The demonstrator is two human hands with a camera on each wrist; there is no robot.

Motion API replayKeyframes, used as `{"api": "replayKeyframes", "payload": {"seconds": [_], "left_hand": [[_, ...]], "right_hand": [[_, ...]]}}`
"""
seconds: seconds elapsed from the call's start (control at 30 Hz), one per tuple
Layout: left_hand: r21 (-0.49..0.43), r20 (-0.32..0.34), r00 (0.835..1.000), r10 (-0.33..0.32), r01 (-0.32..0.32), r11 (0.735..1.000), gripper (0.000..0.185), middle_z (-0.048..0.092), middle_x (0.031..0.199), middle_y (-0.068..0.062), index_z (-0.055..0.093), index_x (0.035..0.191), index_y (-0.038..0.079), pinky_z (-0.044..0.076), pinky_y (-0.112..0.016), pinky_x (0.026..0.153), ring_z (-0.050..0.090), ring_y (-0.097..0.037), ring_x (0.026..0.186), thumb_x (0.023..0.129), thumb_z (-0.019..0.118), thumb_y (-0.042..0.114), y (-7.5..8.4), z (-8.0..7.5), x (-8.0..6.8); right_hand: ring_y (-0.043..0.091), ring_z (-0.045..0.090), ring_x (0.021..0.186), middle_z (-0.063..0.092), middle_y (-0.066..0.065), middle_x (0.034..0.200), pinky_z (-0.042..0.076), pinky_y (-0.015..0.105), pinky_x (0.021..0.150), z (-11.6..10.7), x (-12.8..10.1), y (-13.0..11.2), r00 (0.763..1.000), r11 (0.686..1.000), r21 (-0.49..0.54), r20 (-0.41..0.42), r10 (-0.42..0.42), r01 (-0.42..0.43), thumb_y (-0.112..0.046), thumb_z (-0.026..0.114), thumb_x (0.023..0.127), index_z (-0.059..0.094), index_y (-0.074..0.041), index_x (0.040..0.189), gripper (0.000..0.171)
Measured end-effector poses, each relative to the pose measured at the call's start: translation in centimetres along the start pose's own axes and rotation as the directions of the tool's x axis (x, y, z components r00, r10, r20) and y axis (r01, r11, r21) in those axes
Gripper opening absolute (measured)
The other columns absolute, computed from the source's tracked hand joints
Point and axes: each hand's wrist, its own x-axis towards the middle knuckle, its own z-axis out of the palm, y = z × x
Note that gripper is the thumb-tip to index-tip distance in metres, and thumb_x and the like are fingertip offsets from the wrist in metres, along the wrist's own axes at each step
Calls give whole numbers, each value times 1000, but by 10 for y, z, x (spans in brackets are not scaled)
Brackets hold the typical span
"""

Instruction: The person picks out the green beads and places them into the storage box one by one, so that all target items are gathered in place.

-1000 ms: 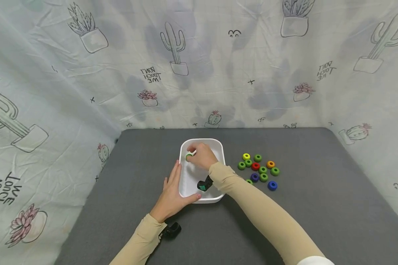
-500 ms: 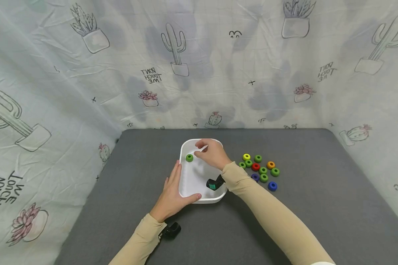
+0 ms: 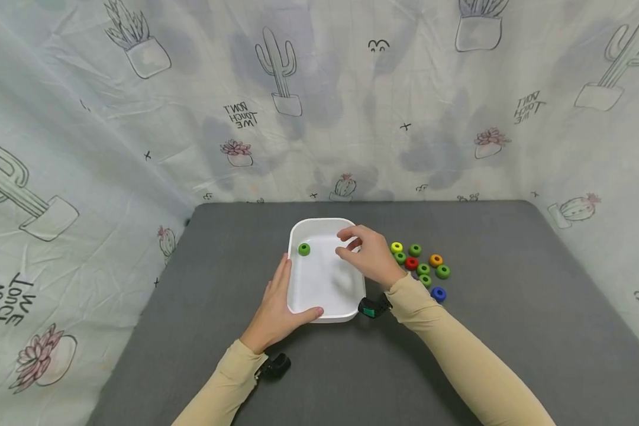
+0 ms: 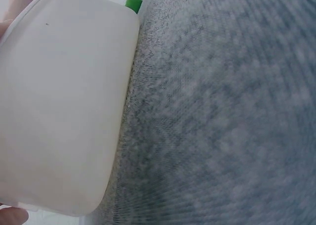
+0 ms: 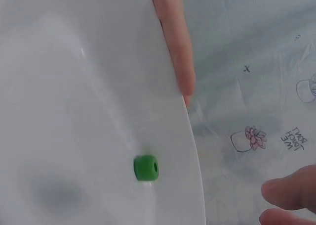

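A white plastic tray (image 3: 327,319) stands on the table, with one green bead (image 3: 304,249) inside near its far left corner. My left hand (image 3: 270,312) rests against the tray's left side with straight fingers, its thumb lying on the front rim. The right wrist view shows left fingers (image 5: 177,47) along the outer wall and the green bead below. Over the tray's right rim hovers my right hand (image 3: 371,255), fingers loosely bent, nothing visible between thumb and fingers. Right of it lie several loose beads, including a red bead (image 3: 412,263) and a yellow bead (image 3: 396,247).
An orange bead (image 3: 435,260) and a blue bead (image 3: 439,294) lie on the right edge of the loose group, among green ones. The grey table (image 3: 234,248) ends at a cactus-print cloth (image 3: 319,136) behind and at both sides.
My right hand has let go of the green bead inside the tray and moved right, away from it to the right rim. The left hand has stayed on the tray.
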Motion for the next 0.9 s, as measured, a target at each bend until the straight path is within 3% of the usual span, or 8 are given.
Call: {"api": "replayKeyframes", "payload": {"seconds": [0.3, 0.53, 0.9], "left_hand": [[-1, -6, 1000, -17, 17, 1000, 130, -2, 175, 15, 6, 169, 20, 28, -71, 117, 17, -41, 158, 76, 85, 64, 2, -1, -1], [2, -18, 1000, 6, -6, 1000, 130, 1, 176, 10, 8, 169, 16, 27, -70, 118, 18, -40, 158, 75, 85, 64, 1, -1, -1], [4, -17, 1000, 6, -6, 1000, 131, 0, 176, 9, 8, 169, 17, 29, -70, 117, 16, -38, 159, 75, 84, 66, 2, -1, -2]], "right_hand": [[22, 70, 92, 71, 14, 115, 58, 40, 81, -23, -32, 21, 1000, 999, -47, -22, 4, -5, -16, 77, 94, 72, -6, 122, 30], [22, 70, 91, 71, 14, 116, 55, 37, 75, -41, -59, 37, 999, 997, -77, -52, 4, -8, -13, 78, 93, 72, -8, 122, 30], [22, 65, 91, 71, 12, 114, 53, 29, 72, -77, -95, 71, 982, 981, -178, -182, 41, -74, -14, 76, 96, 72, -7, 124, 29]]}}
